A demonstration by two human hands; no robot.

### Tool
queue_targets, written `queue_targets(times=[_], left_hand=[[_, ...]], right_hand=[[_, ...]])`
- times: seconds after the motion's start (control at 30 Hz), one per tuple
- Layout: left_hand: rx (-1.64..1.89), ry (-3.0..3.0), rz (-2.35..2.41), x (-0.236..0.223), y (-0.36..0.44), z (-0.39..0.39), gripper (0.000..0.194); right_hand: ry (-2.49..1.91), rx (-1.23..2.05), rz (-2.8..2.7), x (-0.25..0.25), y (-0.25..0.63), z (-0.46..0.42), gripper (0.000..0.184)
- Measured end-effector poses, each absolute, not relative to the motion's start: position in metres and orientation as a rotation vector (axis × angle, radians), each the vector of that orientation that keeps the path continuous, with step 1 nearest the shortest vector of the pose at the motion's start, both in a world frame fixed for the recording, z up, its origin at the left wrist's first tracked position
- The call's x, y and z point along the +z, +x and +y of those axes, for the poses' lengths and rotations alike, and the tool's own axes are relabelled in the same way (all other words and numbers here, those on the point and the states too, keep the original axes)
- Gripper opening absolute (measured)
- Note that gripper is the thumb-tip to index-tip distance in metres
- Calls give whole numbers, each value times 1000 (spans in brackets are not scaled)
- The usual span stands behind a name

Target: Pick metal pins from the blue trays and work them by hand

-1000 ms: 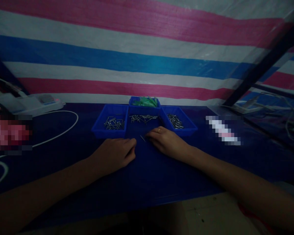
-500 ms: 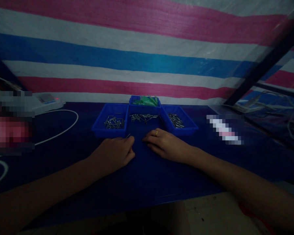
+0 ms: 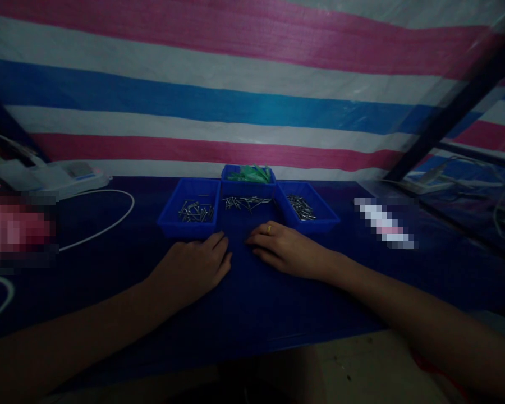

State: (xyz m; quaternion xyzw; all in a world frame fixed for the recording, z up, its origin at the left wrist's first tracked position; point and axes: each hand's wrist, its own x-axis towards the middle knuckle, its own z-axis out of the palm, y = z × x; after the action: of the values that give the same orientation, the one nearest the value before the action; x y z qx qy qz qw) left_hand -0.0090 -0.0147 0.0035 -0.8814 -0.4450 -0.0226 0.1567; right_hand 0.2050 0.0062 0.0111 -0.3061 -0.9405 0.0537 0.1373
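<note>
My left hand [image 3: 200, 259] lies on the blue table just in front of the left blue tray [image 3: 185, 229]. Its fingers are bent forward with a gap to the thumb, and no pin shows in them. Thin metal pins [image 3: 197, 212], rather like blind rivets, lie loose in that tray. My right hand [image 3: 284, 247], with a ring on one finger, rests palm down, fingers loosely spread, in front of the right blue tray [image 3: 320, 225]. More metal pins [image 3: 301, 207] fill part of it. Between the trays, a row of pins [image 3: 248, 202] lies on the table. Both undersides of my hands are hidden.
Behind the pins stands a third blue tray [image 3: 249, 185] with green plastic bags [image 3: 256, 174]. A white device like a scale [image 3: 78, 177] sits at the left, near a white cable [image 3: 118, 221]. Striped sheeting [image 3: 244, 106] hangs behind the table [image 3: 252, 308].
The fingers of my left hand have loosened and stretched forward; the thin pin that stuck up from its pinch no longer shows. My right hand has stayed in place.
</note>
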Motion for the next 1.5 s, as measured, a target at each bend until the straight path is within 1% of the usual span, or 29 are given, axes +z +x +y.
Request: queue_targets(times=[0.33, 0.9, 1.13, 1.3, 1.5], left_hand=[[95, -2505, -1226, 9, -6, -21, 36], [-132, -2412, -1025, 8, -9, -25, 20], [-98, -2433, -1092, 8, -9, -24, 23], [-136, -2465, -1085, 5, -10, -21, 24], [-140, -2458, -1093, 4, -10, -21, 30]], right_hand=[[-879, 167, -2741, 12, 207, 6, 24], [-880, 175, -2750, 12, 207, 7, 25], [-891, 189, -2745, 14, 207, 5, 26], [-900, 201, -2753, 14, 208, 6, 25], [-896, 197, -2748, 13, 207, 6, 25]])
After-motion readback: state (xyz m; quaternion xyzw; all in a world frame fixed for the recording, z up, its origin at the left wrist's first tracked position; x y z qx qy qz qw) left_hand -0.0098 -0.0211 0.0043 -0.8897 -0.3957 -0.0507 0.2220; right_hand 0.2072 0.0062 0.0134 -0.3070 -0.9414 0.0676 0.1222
